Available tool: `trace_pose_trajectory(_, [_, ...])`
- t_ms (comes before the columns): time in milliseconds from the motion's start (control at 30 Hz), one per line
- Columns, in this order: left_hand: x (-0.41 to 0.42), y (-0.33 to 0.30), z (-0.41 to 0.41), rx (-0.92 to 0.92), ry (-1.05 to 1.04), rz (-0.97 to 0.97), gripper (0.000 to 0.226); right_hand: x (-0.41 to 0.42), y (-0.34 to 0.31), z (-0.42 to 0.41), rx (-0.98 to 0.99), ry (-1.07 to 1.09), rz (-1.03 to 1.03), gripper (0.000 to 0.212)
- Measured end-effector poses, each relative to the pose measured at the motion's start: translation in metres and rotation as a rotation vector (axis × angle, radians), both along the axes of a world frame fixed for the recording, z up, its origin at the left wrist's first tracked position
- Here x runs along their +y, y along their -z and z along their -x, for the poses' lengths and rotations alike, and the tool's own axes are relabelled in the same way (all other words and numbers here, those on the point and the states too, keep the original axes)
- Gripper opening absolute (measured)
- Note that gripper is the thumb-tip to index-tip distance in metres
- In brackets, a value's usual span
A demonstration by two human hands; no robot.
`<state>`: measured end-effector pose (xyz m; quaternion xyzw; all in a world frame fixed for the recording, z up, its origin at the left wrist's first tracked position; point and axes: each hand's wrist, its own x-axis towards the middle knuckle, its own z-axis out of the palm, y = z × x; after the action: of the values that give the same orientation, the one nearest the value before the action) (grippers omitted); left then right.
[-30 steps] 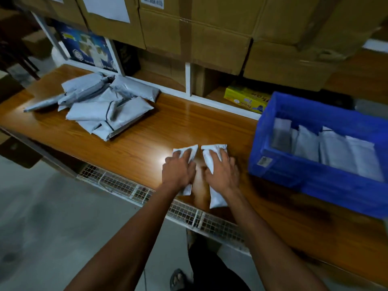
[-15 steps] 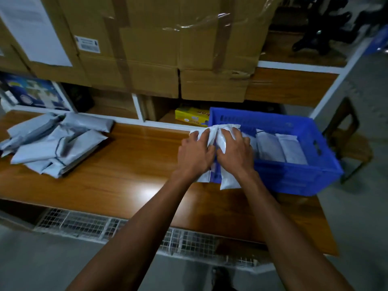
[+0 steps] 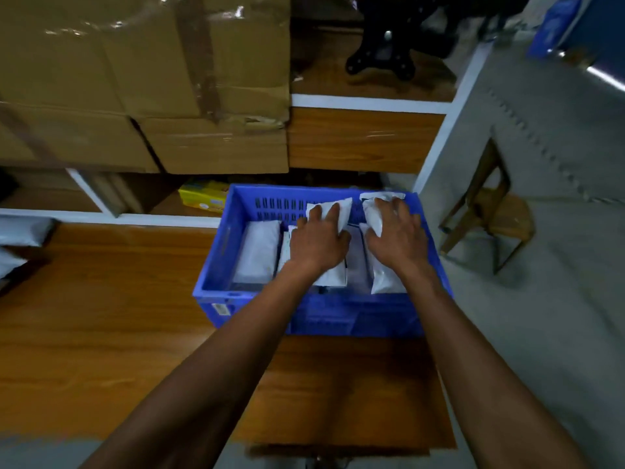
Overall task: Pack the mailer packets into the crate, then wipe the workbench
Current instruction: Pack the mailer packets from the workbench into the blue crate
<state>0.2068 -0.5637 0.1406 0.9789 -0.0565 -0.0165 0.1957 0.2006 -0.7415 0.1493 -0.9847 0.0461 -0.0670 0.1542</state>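
Half a second ago both hands held their packets at the crate's near wall; now the left hand and right hand, fingers spread, press one packet and another down inside, with more packets left on the desk.

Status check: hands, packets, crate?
Left hand and right hand each pressing a white mailer packet into the blue plastic crate. Grey packets remain at bench's left edge. Nothing blocking.

1 crate, 2 hands
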Motion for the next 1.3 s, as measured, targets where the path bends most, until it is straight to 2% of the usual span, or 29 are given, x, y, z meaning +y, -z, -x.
trace_pose_trajectory(233, [-0.050,0.043,-0.040,0.075,0.005,-0.052,0.073,-0.028,0.047,-0.045,0.204,-0.040,0.060,0.073])
trace_pose_trajectory(333, [-0.062,0.062,-0.051,0.173,0.044,-0.056,0.072,-0.033,0.065,-0.055,0.321,-0.033,-0.017,0.076])
trace_pose_trajectory(433, [-0.058,0.076,-0.053,0.209,0.070,-0.149,0.073,-0.039,0.076,-0.060,0.512,-0.048,-0.137,0.075])
trace_pose_trajectory(567, [-0.046,0.082,-0.052,0.139,0.128,-0.194,0.079,-0.046,0.083,-0.062,0.442,-0.141,-0.152,0.080])
trace_pose_trajectory(767, [-0.059,0.099,-0.052,0.302,0.230,-0.208,0.076,-0.042,0.100,-0.061,0.629,-0.225,-0.012,0.083])
trace_pose_trajectory(967, [-0.069,0.098,-0.049,0.269,0.217,-0.145,0.078,-0.044,0.105,-0.055,0.611,-0.237,0.000,0.085])
trace_pose_trajectory(1067, [-0.068,0.101,-0.045,0.325,0.241,-0.118,0.079,-0.044,0.099,-0.054,0.662,-0.252,0.024,0.089])
trace_pose_trajectory(1167, [-0.053,0.086,-0.046,0.274,0.220,-0.018,0.083,-0.040,0.083,-0.050,0.576,-0.196,-0.043,0.083])
trace_pose_trajectory(1233, [-0.031,0.069,-0.036,0.201,0.169,0.106,0.085,-0.026,0.073,-0.038,0.356,-0.172,-0.139,0.071])
trace_pose_trajectory(1300, [-0.002,0.052,-0.016,0.107,0.123,0.191,0.070,0.000,0.061,-0.018,0.117,-0.148,-0.249,0.056])
